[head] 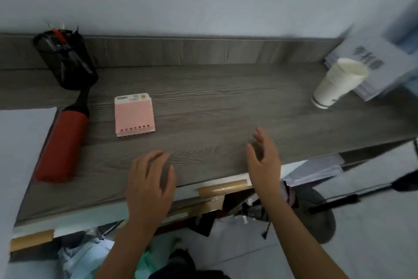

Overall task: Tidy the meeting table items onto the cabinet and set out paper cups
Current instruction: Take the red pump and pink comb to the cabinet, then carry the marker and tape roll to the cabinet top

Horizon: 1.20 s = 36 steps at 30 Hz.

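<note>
Left hand (fingers loosely bent) and right hand (fingers spread), both empty, over the grey wood-grain cabinet top. Stack of white paper cups: beyond and far right of the right hand. Pink square notepad: beyond the left hand.

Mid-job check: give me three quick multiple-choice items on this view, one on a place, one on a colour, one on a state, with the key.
1. Where does the stack of paper cups stand on the cabinet top?
A) at the left end
B) at the right end, by the booklets
C) at the front middle

2. What colour is the notepad?
A) green
B) pink
C) blue

3. How are the left hand and right hand?
A) both open, holding nothing
B) right grips a cup
C) left pinches the notepad

Key:
1 B, the cups stand by the booklets at right.
2 B, its cover is pink.
3 A, the fingers of both are relaxed and empty near the front edge.
</note>
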### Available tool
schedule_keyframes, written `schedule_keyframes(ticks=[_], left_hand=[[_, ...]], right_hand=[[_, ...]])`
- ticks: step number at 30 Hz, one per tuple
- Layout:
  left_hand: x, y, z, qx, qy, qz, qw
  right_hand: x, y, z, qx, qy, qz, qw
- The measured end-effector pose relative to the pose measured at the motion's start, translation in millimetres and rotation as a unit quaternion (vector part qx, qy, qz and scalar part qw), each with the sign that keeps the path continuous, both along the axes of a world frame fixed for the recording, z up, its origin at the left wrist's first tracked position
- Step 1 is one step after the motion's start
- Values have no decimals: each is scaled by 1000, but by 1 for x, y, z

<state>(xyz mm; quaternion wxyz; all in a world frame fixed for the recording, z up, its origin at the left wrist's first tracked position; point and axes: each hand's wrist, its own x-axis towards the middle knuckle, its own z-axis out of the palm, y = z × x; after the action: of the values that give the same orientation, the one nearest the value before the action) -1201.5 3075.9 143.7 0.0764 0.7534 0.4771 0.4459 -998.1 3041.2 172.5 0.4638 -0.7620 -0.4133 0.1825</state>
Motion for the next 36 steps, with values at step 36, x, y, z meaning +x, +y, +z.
schedule_keyframes(ticks=[36], left_hand=[[200, -588, -86, -320, 420, -710, 466]], right_hand=[[-181, -696, -138, -101, 262, -813, 511]])
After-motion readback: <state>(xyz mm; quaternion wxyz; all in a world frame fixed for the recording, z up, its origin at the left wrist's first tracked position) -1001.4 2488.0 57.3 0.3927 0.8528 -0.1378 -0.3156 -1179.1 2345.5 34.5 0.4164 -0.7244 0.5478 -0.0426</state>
